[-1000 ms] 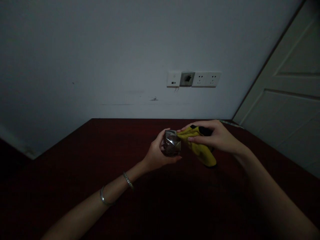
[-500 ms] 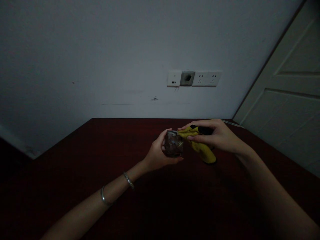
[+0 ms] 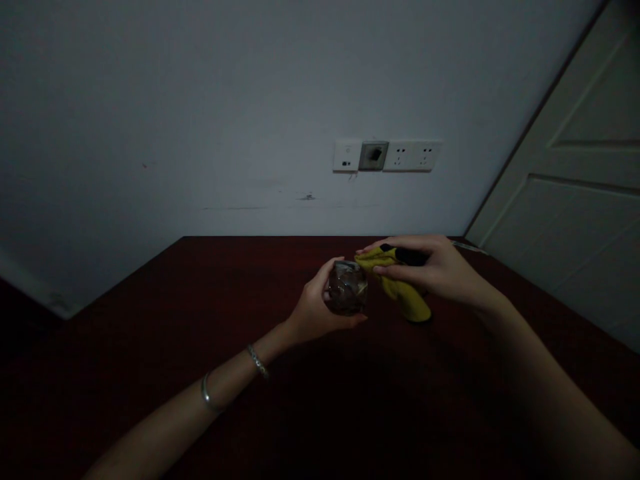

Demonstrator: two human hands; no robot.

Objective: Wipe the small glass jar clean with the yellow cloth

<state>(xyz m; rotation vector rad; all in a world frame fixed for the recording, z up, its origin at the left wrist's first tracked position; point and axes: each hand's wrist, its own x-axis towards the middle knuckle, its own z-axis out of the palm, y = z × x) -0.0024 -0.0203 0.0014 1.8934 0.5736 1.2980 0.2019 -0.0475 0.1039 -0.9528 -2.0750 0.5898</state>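
Note:
My left hand point(image 3: 315, 310) is closed round a small clear glass point(image 3: 347, 288), held above the dark red table point(image 3: 200, 320). My right hand point(image 3: 435, 270) grips a yellow cloth point(image 3: 405, 297), with one end of the cloth pressed against the glass's rim. A dark patch shows on the cloth under my right fingers. Two bracelets sit on my left wrist point(image 3: 235, 377).
A white wall stands behind the table, with a row of sockets and a switch point(image 3: 387, 155). A pale door point(image 3: 575, 200) is at the right. A thin pale object point(image 3: 467, 247) lies at the table's far right edge. The room is dim.
The glass has turned slightly in my left hand. My right hand has drawn the cloth up a little, so less of it hangs down.

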